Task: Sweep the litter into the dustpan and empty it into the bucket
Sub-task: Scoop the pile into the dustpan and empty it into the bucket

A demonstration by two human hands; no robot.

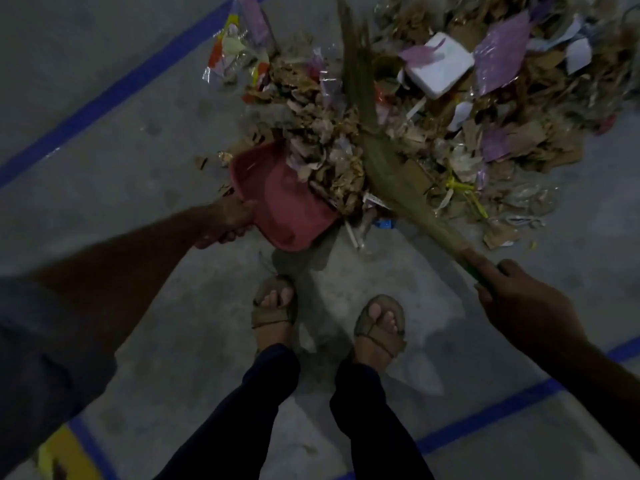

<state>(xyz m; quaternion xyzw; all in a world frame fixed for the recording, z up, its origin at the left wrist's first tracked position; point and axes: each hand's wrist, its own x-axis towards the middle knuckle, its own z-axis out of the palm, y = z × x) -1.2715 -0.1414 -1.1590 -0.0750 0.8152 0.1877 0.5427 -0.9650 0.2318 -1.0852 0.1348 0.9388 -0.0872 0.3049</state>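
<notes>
Right hand (516, 292) grips the broom (377, 157), its long axis running far-left across the litter (433, 109). Left hand (225, 223) grips the dustpan (287, 202), mouth facing the bristles.

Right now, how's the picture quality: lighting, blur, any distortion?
Head view: dim overall, corners darker; broom bristles smeared by motion blur; left hand on the red dustpan reads soft; blue floor lines bow slightly, suggesting wide-angle distortion.
</notes>
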